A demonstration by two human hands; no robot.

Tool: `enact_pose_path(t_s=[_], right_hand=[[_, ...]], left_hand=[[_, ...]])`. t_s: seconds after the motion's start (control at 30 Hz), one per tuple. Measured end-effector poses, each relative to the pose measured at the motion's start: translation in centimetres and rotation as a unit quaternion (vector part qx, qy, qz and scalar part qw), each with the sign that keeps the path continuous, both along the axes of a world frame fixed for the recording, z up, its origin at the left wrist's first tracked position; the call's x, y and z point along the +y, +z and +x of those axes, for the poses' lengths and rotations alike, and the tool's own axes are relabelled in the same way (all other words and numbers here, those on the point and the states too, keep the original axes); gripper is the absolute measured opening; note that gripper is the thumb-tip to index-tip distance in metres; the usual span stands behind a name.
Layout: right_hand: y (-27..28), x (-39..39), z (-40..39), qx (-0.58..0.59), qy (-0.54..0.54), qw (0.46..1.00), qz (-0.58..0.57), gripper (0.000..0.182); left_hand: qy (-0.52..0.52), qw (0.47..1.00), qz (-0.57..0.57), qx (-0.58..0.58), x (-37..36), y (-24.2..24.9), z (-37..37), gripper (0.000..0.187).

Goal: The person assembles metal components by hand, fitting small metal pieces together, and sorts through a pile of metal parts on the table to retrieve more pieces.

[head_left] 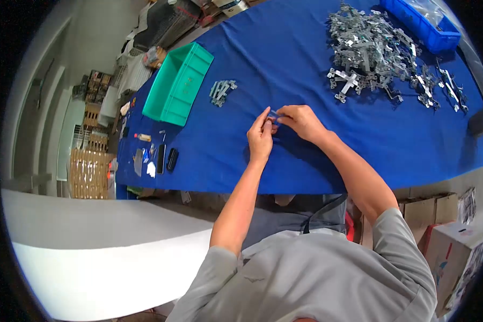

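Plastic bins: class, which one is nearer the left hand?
The green bin, beside the small metal pile; the blue bin, by the large metal heap, sits farther from the left hand.

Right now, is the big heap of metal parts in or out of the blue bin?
Out: the metal heap lies on the blue cloth, beside the blue bin.

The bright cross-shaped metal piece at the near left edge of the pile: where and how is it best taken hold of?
I would take the cross-shaped piece by its near end, coming from the person's side: this end juts onto bare blue cloth, whereas the far side meets the pile.
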State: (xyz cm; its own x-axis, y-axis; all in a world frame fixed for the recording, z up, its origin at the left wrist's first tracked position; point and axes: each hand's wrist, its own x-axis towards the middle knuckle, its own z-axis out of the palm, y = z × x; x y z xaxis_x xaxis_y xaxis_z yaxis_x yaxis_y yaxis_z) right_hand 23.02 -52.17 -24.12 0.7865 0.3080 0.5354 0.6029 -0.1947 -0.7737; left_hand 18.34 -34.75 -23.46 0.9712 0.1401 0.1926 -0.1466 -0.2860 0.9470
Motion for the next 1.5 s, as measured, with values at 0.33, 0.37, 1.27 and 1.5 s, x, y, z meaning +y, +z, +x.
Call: enact_pose_path(t_s=[0.33,0.37,1.27,1.5], right_hand=[[1.2,-0.7,-0.5,0.083,-0.008,0.996,-0.032,0.018],[1.2,-0.8,-0.6,0.091,-0.01,0.995,-0.028,0.017],[1.1,1.4,-2.0,0.057,-0.09,0.993,-0.055,0.008],[1.9,1.4,-2.6,0.1,-0.104,0.988,-0.052,0.012]], left_hand=[[-0.006,0.999,-0.044,0.026,0.6,-0.1,0.5,0.028],[-0.012,0.998,-0.049,0.023,0.7,-0.1,0.4,0.027],[-0.057,0.993,0.055,-0.093,1.3,-0.9,0.5,0.02],[-0.063,0.996,0.004,-0.068,1.4,-0.2,0.1,0.021]])
